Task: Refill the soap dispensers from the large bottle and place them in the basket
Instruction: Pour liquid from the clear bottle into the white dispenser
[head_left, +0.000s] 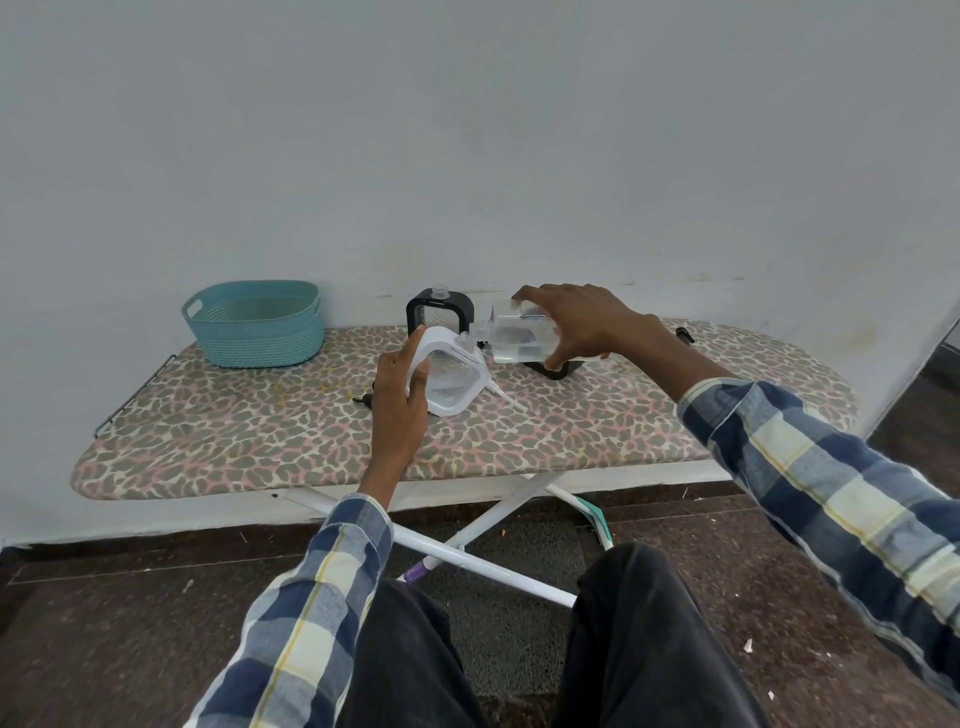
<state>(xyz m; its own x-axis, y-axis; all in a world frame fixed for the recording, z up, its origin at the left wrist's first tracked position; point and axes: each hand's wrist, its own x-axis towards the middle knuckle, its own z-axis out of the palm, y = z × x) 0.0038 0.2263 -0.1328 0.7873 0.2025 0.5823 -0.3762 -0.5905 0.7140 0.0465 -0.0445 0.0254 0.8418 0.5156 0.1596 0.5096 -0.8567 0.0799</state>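
Hands over an ironing board: right hand grips the large bottle tipped sideways, spout just beside the white dispenser held in left hand.

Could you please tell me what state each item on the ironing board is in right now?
White soap dispenser: tilted, pump off, neck open, held by left hand.
Large clear bottle: tipped sideways, spout at the white dispenser's neck, partly full, held by right hand.
Black soap dispenser: upright, pump off, neck open.
Teal basket: upright, no dispenser visible inside.
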